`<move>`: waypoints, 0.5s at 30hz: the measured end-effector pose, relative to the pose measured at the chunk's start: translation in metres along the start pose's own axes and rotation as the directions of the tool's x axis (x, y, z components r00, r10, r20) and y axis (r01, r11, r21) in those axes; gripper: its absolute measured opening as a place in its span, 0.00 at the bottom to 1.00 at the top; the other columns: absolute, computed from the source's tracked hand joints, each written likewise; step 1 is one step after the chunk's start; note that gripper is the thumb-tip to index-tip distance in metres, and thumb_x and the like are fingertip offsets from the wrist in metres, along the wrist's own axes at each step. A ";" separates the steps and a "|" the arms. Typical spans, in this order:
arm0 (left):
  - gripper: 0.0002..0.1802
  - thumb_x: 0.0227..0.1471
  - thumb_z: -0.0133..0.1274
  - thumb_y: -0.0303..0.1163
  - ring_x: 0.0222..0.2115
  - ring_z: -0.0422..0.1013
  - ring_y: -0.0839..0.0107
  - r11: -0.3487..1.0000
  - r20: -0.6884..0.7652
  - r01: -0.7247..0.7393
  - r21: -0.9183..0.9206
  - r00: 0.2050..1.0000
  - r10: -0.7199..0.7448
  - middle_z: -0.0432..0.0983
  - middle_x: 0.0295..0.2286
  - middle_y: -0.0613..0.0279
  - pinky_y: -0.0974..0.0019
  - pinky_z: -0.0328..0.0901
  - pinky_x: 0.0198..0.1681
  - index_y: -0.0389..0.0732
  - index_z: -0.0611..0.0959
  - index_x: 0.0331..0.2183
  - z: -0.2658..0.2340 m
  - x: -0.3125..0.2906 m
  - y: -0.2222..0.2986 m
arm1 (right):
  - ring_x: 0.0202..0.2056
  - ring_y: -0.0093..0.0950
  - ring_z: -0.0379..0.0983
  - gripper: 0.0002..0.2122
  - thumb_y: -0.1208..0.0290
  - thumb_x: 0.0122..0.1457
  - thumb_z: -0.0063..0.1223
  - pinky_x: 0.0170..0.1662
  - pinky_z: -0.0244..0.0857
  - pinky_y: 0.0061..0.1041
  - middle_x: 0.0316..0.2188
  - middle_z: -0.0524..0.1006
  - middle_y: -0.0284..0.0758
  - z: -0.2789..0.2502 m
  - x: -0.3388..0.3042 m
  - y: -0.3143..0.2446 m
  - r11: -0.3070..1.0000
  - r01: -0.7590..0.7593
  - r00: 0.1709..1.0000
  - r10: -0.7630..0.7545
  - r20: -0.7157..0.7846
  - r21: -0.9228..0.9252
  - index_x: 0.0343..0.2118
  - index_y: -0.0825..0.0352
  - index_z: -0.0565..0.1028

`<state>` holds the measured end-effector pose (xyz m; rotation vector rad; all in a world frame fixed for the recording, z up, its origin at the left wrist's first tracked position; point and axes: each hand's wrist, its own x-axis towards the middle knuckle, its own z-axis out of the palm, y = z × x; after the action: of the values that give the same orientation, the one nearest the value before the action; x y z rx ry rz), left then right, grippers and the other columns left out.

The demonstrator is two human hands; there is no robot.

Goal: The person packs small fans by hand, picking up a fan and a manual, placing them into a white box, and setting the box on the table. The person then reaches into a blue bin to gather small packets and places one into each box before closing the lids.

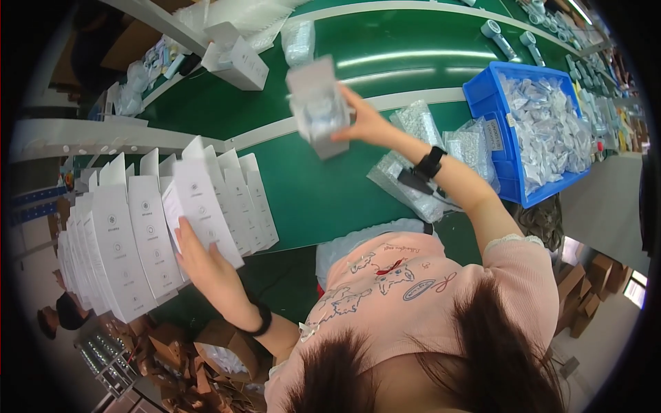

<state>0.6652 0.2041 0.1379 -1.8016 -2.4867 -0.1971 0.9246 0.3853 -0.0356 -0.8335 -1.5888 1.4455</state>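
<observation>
My right hand (365,120) grips an open white box (323,141) by its side, above the green bench. Its flap stands up, and a clear-wrapped item (322,113) shows inside, blurred by motion. At the left, my left hand (210,275) has its fingers against a tall white carton (200,206), which stands tilted and juts out from a tight row of similar white cartons (141,241) with raised flaps. Part of the left hand's hold is hidden by its own fingers.
A blue bin (492,175) full of small clear packets stands at the right. Bubble-wrapped items (416,124) lie beside it. Another open white box (237,65) and a wrapped bundle (298,43) sit beyond the bench's rail (265,127). Brown cardboard (186,351) lies below left.
</observation>
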 end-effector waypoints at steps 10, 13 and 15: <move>0.27 0.41 0.48 0.19 0.56 0.45 0.51 0.941 0.144 -0.306 -0.146 0.934 0.326 0.47 0.55 0.50 0.42 0.47 0.51 0.40 0.68 0.48 0.116 -0.009 0.068 | 0.48 0.32 0.62 0.49 0.76 0.32 0.66 0.49 0.58 0.27 0.48 0.61 0.43 -0.110 0.142 0.016 0.965 0.081 0.911 -0.174 -0.374 -0.249 0.57 0.69 0.43; 0.28 0.40 0.50 0.20 0.55 0.47 0.50 0.939 0.175 -0.343 -0.042 0.922 0.345 0.48 0.54 0.48 0.42 0.49 0.49 0.40 0.68 0.47 0.126 -0.004 0.063 | 0.46 0.31 0.64 0.48 0.77 0.31 0.66 0.47 0.60 0.26 0.46 0.63 0.42 -0.111 0.145 0.036 0.982 0.108 0.887 -0.167 -0.431 -0.158 0.57 0.67 0.45; 0.26 0.39 0.49 0.19 0.52 0.52 0.52 0.946 -0.048 -0.294 -0.133 0.956 0.290 0.51 0.53 0.48 0.46 0.52 0.47 0.39 0.70 0.46 0.123 0.002 0.065 | 0.44 0.32 0.65 0.40 0.76 0.35 0.64 0.46 0.61 0.26 0.43 0.67 0.42 -0.108 0.142 0.053 0.964 0.118 0.846 -0.223 -0.485 -0.237 0.54 0.68 0.53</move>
<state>0.7291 0.2438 0.0207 -2.1775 -2.1990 -0.3821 0.9537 0.5660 -0.0674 -1.0575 -1.3634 0.8480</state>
